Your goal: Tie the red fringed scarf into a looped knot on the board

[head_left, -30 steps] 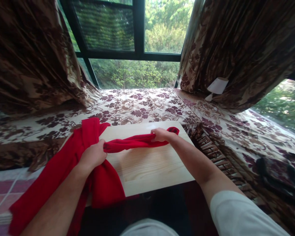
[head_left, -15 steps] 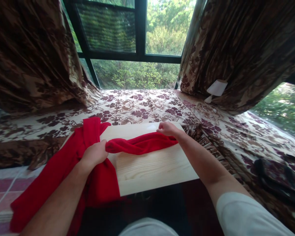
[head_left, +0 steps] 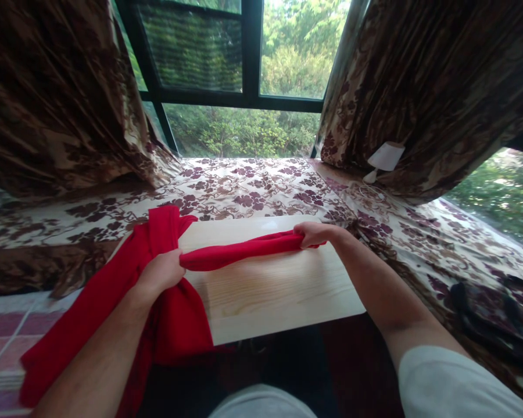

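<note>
A long red cloth (head_left: 113, 290) lies across a pale wooden board (head_left: 265, 290) and hangs off its left side. My left hand (head_left: 159, 273) is closed round the cloth at the board's left edge. My right hand (head_left: 316, 233) is closed on the cloth's other end near the board's far right corner. Between the two hands the cloth is bunched into a narrow, taut band just above the wood.
The board rests on a floral brown-and-cream cover (head_left: 253, 186) in a window bay. Heavy patterned curtains (head_left: 56, 98) hang on both sides. A small white lamp (head_left: 386, 158) sits at the right. A dark bag (head_left: 497, 313) lies at the far right.
My right hand has pulled the cloth's end further right, and the sagging band between my hands has drawn straight and thin. My left hand has stayed in place.
</note>
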Demonstrator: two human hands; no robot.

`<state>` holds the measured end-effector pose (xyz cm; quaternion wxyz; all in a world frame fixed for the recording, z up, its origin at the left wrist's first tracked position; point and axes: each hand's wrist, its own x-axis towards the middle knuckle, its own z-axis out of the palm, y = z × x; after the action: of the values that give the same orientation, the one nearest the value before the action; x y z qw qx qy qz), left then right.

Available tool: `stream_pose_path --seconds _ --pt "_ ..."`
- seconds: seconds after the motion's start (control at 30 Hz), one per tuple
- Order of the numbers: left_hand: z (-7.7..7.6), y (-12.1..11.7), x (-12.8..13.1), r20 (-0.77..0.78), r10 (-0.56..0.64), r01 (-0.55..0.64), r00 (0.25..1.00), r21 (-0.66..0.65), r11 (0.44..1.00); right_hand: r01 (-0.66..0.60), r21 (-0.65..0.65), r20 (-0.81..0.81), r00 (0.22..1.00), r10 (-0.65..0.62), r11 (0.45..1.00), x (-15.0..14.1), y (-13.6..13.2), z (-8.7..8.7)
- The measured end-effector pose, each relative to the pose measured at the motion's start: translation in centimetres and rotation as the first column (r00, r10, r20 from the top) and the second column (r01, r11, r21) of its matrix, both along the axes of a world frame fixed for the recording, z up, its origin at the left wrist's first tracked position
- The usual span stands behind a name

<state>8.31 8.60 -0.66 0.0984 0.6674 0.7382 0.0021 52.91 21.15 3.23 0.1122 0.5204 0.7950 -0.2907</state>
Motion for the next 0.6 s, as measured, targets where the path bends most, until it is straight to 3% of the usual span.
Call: stream_pose_path --seconds 0.1,0.17,0.2,0.27,0.33,0.37,0.43,0.5,0.6 --pt "0.1 0.0 -0.8 0.04 0.051 -0.051 0.998 0.003 0.999 0.109 -0.055 0.068 0.992 -0.106 0.992 2.8 0.8 1.0" --pt "0.2 -0.1 -1.3 0.075 0.072 -0.072 0.995 0.001 0.997 0.22 -0.045 -0.077 0.972 -0.223 0.975 4.6 0.8 1.5" --pt "0.2 -0.1 -1.6 0.095 0.076 -0.076 0.993 -0.002 0.997 0.281 -0.058 -0.215 0.933 -0.287 0.958 5.4 0.8 1.8" --pt "0.4 -0.2 -2.0 0.147 0.076 -0.075 0.986 -0.011 0.997 0.385 -0.106 -0.487 0.784 -0.385 0.917 6.9 0.6 2.2" --pt "0.5 -0.2 -2.0 0.204 0.068 -0.067 0.976 -0.016 0.998 0.472 -0.109 -0.646 0.635 -0.424 0.875 7.9 0.7 2.4" --pt "0.6 -0.1 -1.9 0.222 0.065 -0.065 0.973 -0.01 0.998 0.518 -0.079 -0.667 0.608 -0.431 0.852 8.1 0.9 2.4" --pt "0.5 0.1 -1.4 0.208 0.055 -0.059 0.977 0.012 0.998 0.599 0.01 -0.63 0.626 -0.46 0.801 8.2 1.6 1.8" --pt "0.2 0.3 -0.5 0.136 0.032 -0.032 0.99 -0.006 0.999 0.634 0.089 -0.495 0.698 -0.518 0.768 7.9 2.5 0.8" --pt "-0.4 0.3 0.7 -0.002 -0.009 0.009 1.0 -0.112 0.994 0.527 0.133 -0.185 0.845 -0.502 0.839 7.3 3.4 -0.8"
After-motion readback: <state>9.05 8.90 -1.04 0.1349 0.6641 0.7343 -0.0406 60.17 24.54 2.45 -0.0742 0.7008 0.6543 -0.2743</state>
